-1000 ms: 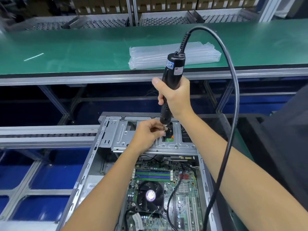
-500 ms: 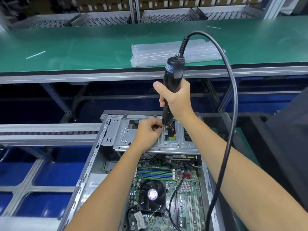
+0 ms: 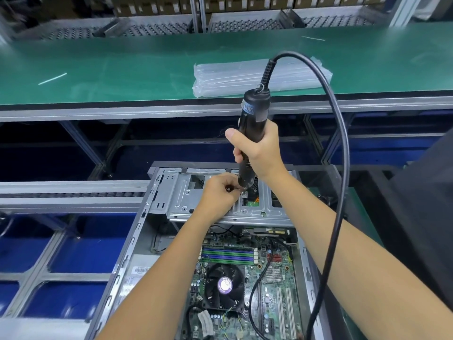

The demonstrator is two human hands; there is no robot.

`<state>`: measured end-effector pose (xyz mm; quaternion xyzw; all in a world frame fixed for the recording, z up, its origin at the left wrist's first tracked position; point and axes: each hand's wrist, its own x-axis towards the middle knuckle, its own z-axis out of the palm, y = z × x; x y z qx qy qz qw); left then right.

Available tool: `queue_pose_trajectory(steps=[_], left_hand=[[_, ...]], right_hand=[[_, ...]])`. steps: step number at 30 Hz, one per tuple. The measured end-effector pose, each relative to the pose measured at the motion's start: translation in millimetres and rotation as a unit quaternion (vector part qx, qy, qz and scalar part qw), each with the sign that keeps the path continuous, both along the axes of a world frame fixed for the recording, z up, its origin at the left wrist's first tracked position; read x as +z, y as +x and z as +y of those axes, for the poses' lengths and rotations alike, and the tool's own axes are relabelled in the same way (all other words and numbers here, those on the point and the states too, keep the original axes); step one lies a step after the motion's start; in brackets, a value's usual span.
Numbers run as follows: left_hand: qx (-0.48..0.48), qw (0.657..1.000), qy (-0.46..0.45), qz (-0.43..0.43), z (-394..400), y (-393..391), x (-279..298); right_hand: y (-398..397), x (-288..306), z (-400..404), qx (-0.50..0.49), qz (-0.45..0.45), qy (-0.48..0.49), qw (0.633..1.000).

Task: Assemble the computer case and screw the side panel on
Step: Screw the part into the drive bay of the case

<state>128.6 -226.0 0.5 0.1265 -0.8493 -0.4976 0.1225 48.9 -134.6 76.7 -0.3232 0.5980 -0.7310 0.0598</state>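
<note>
— Two hands are on the job. My right hand [image 3: 259, 149] is wrapped round the black electric screwdriver [image 3: 252, 133], held nearly upright, its tip down on the silver drive bracket [image 3: 220, 192] at the far end of the computer case [image 3: 137, 241].

— And the left?

— My left hand [image 3: 220, 195] sits on that bracket just left of the tip, fingers curled and pinching something small right at the bit. I take it for a screw, but it is too small to tell.

— Where is the case itself?

— Lying open below me, side panel off. Nearer me than the bracket I see the motherboard [image 3: 274, 290] with its round cooler fan [image 3: 224, 285] and the memory sticks [image 3: 228, 253].

— Anything beyond the case?

— From the screwdriver's top a black cable [image 3: 340, 168] loops up and down over the case's right side. Beyond the case runs a green conveyor belt [image 3: 122, 69] carrying a clear plastic packet [image 3: 232, 79]. Left of the case lie blue bins [image 3: 36, 249] under a metal frame.
</note>
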Motion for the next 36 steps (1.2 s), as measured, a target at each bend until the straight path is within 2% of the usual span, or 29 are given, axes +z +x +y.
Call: queue_pose_trajectory(steps=[9, 14, 23, 30, 33, 36], left_hand=[[-0.004, 1.0, 0.002, -0.008, -1.1, -1.2, -3.5], [-0.029, 0.997, -0.065, -0.004, 2.4, -1.0, -2.4], [0.014, 1.0, -0.014, -0.013, 5.0, -2.5, -2.8], [0.009, 1.0, 0.014, -0.009, 0.8, 4.0, -4.3], [-0.004, 1.0, 0.003, 0.024, 14.7, -4.1, 1.6], [-0.062, 0.995, -0.032, 0.065, 59.0, -21.8, 16.4]], right_hand=[[-2.4, 16.2, 9.0, -0.021, 0.013, -0.033, 0.999], [-2.9, 30.9, 37.8, -0.059, -0.024, -0.082, 0.995], [4.7, 46.7, 79.6, -0.109, -0.072, -0.154, 0.979], [18.7, 43.5, 69.7, -0.107, -0.03, -0.126, 0.986], [15.5, 46.6, 88.8, -0.131, -0.039, -0.14, 0.981], [8.4, 44.4, 117.1, -0.163, -0.055, -0.142, 0.975]])
